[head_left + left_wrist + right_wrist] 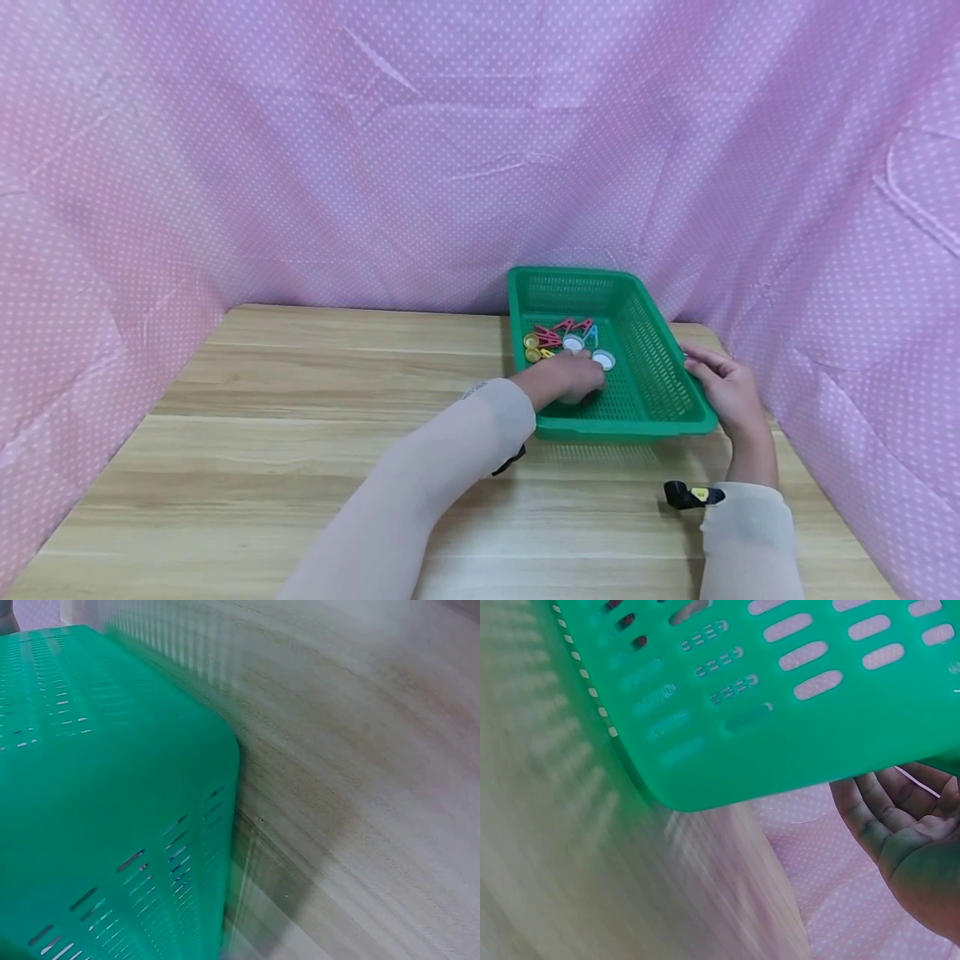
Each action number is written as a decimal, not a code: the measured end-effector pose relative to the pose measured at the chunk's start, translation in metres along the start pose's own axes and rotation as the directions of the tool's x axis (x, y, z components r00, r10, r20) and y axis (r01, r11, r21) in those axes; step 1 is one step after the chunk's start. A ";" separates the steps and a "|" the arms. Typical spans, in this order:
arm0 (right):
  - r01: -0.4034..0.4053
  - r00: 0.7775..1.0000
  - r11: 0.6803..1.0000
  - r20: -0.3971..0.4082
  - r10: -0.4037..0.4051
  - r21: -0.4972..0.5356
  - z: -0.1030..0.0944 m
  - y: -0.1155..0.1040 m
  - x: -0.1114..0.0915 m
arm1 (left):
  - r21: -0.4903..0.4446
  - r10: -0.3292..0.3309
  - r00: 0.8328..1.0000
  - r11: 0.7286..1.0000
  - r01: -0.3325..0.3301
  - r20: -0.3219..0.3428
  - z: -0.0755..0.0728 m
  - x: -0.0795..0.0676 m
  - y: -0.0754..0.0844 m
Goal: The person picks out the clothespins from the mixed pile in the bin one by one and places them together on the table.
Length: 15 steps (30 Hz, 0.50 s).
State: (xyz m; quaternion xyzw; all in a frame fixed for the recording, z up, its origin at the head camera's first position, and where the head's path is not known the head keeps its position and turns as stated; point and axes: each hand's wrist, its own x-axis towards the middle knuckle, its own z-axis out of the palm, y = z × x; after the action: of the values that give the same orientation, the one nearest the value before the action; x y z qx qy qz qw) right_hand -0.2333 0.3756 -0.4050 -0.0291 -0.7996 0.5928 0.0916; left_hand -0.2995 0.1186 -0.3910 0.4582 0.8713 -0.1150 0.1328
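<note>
A green plastic basket (645,367) stands tilted on the right side of the table, its near wall close in the left wrist view. Inside lie red clothespins (549,337), a blue clothespin (592,335), a yellow clothespin (547,353), two yellow caps (532,341) and two white caps (603,360). My left hand (573,379) reaches down into the basket beside the white caps, its fingertips hidden; I cannot tell whether they hold anything. With my right hand (729,392) I grip the basket's right rim, thumb and fingers at the edge; its curved fingers (896,799) show beside the green wall.
The wooden table (315,417) extends left of the basket. A pink polka-dot curtain (420,167) hangs behind and along both sides, close to the basket's back and the right hand. A black strap with a yellow label (693,495) sits at the right wrist.
</note>
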 end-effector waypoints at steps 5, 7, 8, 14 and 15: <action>-0.009 1.000 0.999 -0.005 0.009 -0.043 0.000 -0.001 -0.002 | 0.013 0.007 1.000 1.000 -0.007 -0.014 0.003 0.003 -0.001; -0.013 1.000 0.998 -0.009 0.012 -0.059 0.000 -0.002 -0.003 | 0.009 0.006 1.000 1.000 -0.006 -0.022 0.003 0.003 -0.002; -0.013 1.000 0.998 -0.010 0.012 -0.064 0.000 -0.002 -0.004 | 0.007 0.003 1.000 1.000 -0.003 -0.026 0.003 0.002 -0.002; 0.001 1.000 0.999 -0.014 -0.001 -0.048 0.001 -0.001 -0.002 | -0.028 -0.005 0.999 1.000 0.004 -0.038 0.002 -0.001 -0.007; 0.003 1.000 0.999 -0.013 -0.003 -0.040 0.001 -0.001 -0.002 | -0.038 -0.003 0.999 0.999 0.002 -0.035 0.001 -0.002 -0.008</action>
State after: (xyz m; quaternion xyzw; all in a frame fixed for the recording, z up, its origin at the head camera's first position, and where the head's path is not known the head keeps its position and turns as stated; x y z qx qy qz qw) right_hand -0.2316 0.3737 -0.4046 -0.0336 -0.8109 0.5761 0.0971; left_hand -0.3049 0.1122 -0.3911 0.4564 0.8762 -0.0906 0.1258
